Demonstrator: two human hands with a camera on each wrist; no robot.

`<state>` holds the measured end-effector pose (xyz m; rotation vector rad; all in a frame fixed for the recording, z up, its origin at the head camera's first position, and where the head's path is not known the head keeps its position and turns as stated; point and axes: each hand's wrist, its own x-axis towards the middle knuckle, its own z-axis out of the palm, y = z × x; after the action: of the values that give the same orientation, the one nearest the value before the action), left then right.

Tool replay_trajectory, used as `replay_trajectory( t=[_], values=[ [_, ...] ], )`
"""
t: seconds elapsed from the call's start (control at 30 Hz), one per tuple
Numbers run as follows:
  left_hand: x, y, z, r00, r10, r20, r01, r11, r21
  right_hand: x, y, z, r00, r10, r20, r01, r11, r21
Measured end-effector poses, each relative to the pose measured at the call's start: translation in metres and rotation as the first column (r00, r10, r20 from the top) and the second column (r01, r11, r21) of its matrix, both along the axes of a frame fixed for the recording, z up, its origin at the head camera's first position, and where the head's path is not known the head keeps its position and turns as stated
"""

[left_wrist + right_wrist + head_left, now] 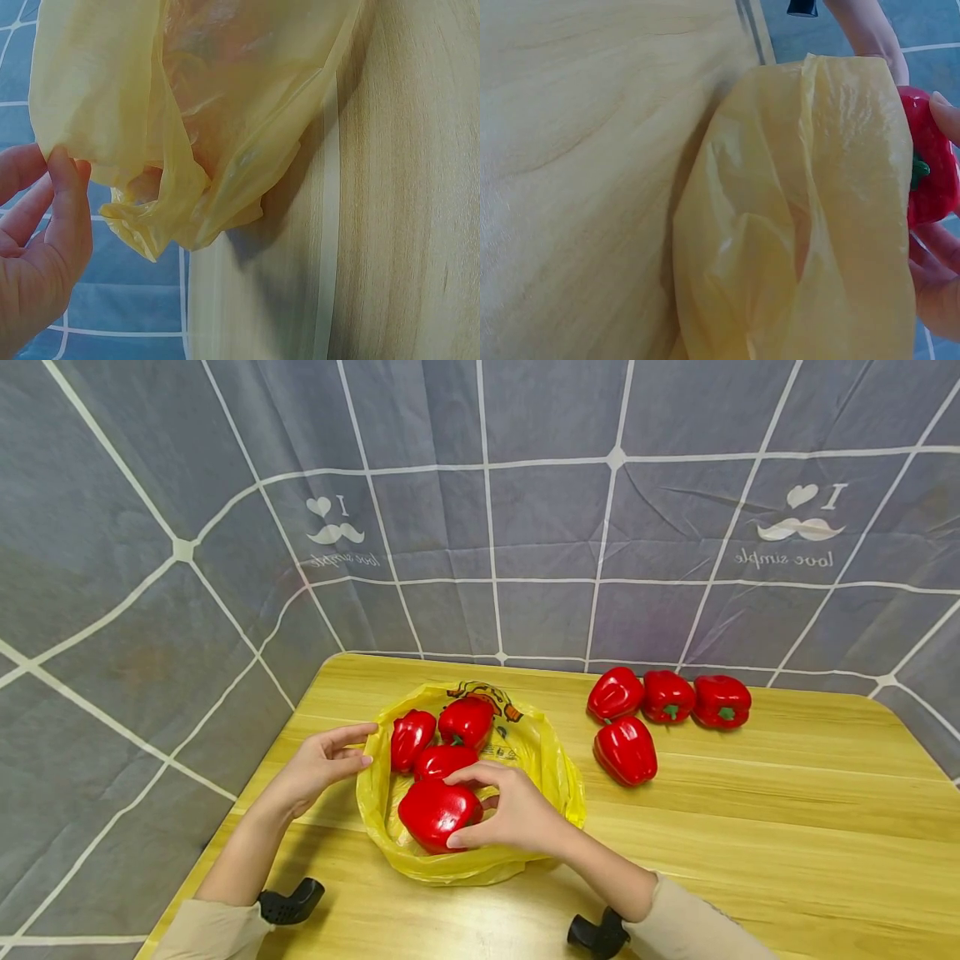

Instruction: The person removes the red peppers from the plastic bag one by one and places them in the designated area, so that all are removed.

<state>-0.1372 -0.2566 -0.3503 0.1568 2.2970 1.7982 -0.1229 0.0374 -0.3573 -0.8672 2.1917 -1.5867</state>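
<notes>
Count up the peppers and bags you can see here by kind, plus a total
Yellow bag: 1
Red peppers: 8 (4 on the table, 3 in the bag, 1 in the right hand)
Total: 9

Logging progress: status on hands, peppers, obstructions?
Left hand pinching yellow bag by rim. Right hand holding red pepper at bag's opening. Three peppers inside, four on table. Nothing visibly blocking.
</notes>
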Motion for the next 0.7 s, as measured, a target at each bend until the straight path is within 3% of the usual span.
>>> replay_trajectory(
  t=[0.7],
  values=[
    [0.002, -0.001, 0.006, 1.0, 0.002, 0.018, -0.002, 1.0, -0.003, -0.005, 0.022, 0.024, 0.998, -0.056, 0.026, 0.056, 0.998, -0.015]
  ],
)
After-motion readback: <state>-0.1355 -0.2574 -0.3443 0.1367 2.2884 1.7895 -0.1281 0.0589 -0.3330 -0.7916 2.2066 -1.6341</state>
